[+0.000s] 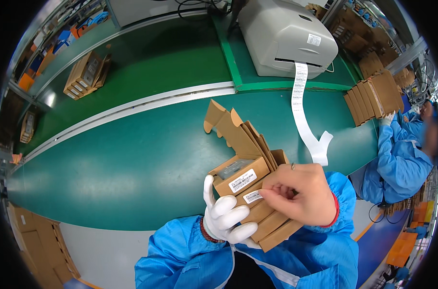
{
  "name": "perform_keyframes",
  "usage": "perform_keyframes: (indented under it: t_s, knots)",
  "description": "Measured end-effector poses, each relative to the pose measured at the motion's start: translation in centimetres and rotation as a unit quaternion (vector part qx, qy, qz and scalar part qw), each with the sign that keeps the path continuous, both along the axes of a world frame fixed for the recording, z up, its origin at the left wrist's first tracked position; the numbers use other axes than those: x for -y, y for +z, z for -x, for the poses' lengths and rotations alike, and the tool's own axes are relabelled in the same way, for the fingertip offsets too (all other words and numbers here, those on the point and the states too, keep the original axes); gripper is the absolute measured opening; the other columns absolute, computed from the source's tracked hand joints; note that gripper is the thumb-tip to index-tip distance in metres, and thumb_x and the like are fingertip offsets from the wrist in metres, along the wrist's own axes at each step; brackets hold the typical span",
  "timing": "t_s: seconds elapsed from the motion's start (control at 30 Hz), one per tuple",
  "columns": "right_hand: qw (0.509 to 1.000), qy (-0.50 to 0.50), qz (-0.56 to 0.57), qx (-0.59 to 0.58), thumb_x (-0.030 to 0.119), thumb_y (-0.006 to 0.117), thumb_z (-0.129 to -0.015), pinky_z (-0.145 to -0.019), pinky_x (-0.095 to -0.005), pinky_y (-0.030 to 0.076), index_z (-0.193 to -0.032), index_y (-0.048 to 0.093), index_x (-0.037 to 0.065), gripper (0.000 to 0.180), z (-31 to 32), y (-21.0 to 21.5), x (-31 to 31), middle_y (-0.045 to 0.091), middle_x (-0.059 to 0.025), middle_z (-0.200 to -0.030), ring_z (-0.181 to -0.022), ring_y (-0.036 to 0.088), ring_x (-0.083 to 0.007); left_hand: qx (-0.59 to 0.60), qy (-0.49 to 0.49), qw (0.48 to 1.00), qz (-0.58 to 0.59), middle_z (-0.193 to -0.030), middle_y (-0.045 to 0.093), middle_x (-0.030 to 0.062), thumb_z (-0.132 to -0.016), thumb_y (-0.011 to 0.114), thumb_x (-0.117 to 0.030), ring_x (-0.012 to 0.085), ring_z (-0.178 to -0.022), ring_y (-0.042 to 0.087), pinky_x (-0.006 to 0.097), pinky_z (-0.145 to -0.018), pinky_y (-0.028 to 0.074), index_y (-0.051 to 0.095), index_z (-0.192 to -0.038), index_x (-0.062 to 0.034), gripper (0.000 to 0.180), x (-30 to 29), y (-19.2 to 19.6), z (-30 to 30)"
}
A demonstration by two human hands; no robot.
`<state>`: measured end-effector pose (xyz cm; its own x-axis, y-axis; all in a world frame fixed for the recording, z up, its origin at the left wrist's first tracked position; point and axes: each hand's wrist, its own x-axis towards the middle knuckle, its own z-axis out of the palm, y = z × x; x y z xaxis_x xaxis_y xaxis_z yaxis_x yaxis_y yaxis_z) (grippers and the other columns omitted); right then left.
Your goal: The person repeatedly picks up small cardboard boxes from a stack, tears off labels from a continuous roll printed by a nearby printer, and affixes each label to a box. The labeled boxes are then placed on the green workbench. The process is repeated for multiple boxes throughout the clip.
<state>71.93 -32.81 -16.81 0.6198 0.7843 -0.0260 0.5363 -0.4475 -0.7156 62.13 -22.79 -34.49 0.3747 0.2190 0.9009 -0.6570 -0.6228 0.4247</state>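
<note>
The gloved left hand (224,216) curls under a stack of cardboard boxes (257,202); the bare right hand (301,192) pinches a white label (253,196) onto one.

Brown cardboard boxes (250,192), white glove (223,216), green belt (132,164), grey printer (286,36).

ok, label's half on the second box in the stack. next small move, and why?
Probably press it flat with the right hand: its fingertips pinch the small white label at the box's front face. The gloved left hand grips the fanned stack of cardboard boxes from below, and the top box already carries its label.
</note>
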Motion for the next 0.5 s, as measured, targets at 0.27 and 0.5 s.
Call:
perform_keyframes:
  t_s: [0.27, 0.5]
  knots:
    - [0.999, 0.018, -0.003, -0.045, 0.005, 0.067, -0.076, -0.044, -0.0264, 0.043, -0.077, 0.062, 0.002, 0.006, -0.5, -0.2, 0.1, 0.059, -0.0061, -0.061, -0.049, 0.057, -0.0158, 0.058, 0.025, 0.997, 0.05, -0.096, 0.036, 0.0071, -0.082, 0.051, -0.06, 0.0263, -0.091, 0.042, 0.077, -0.092, 0.021, 0.044, -0.108, -0.0245, 0.045, 1.1, -0.8, -1.0]
    - [0.999, 0.015, -0.005, 0.042, 0.006, 0.07, -0.074, -0.041, -0.0251, 0.037, -0.072, 0.064, 0.004, 0.007, -0.1, -0.9, 0.0, 0.054, -0.0037, -0.053, -0.042, 0.049, -0.0137, -0.022, -0.007, 0.999, -0.031, -0.104, 0.04, 0.0057, -0.082, 0.057, -0.041, 0.0265, -0.096, 0.041, 0.077, -0.092, 0.022, 0.043, -0.108, -0.0258, 0.034, -0.3, -0.3, 0.1]
